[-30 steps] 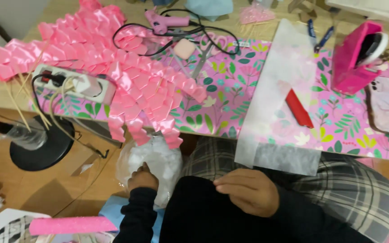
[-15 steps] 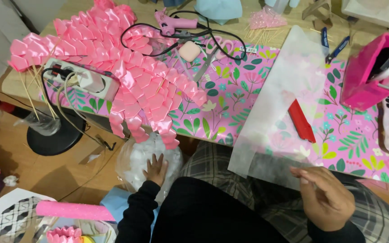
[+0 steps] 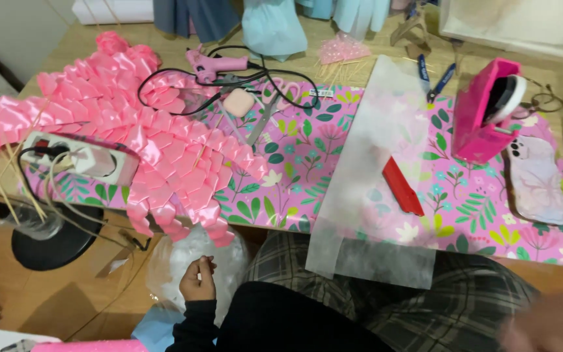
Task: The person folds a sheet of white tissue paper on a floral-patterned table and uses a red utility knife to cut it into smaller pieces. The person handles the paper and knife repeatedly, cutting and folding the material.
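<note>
My left hand (image 3: 198, 277) is below the table's front edge, fingers curled into a pinch against a crumpled clear plastic bag (image 3: 174, 261) that hangs by my lap. Just above it, a mass of folded pink satin ribbon petals (image 3: 158, 150) spills over the table edge. My right hand (image 3: 545, 326) is only a blur at the bottom right corner, over my plaid trousers; its fingers cannot be made out. A long sheet of white translucent paper (image 3: 373, 189) lies across the floral pink mat (image 3: 294, 169), with a red cutter (image 3: 402, 186) on it.
On the table are a pink glue gun (image 3: 213, 63) with black cable, scissors (image 3: 265, 111), a white power strip (image 3: 79, 160), a pink tape dispenser (image 3: 483, 117), a phone (image 3: 535, 179) and blue pliers (image 3: 434, 78). A black stand base (image 3: 50, 241) sits on the floor.
My right hand has slid from the middle of my lap to the bottom right corner. My left hand has come up out of the bag with its fingers curled.
</note>
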